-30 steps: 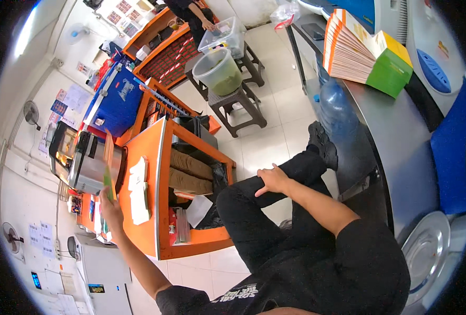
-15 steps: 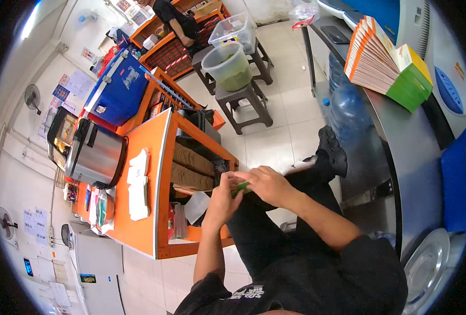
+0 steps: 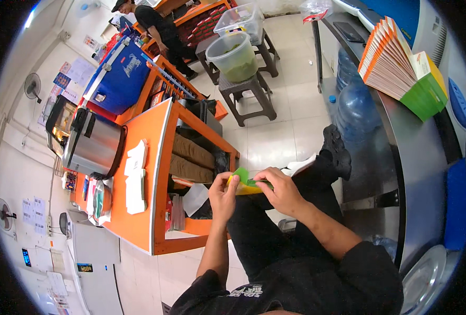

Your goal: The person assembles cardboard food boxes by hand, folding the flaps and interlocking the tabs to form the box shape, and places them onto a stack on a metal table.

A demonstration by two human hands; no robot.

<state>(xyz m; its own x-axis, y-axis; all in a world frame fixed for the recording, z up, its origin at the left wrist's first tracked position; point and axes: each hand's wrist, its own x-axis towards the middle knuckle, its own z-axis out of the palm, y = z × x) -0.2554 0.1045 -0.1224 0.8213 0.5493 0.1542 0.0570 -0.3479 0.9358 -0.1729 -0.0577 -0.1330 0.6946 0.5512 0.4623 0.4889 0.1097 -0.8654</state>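
Green-and-yellow carton (image 3: 243,182) sat pinched between both hands at frame centre: left hand (image 3: 223,197) gripped its body, right hand (image 3: 280,190) closed on the three-o'clock end. Folding appeared under way, needing a firm crease next.

Bright, even indoor light with soft shadows. Glare streaks the steel counter (image 3: 401,157). Fisheye bending curves edges; black vignette rings the sharp frame.

Green-and-yellow packet (image 3: 243,182) partly hidden by both hands
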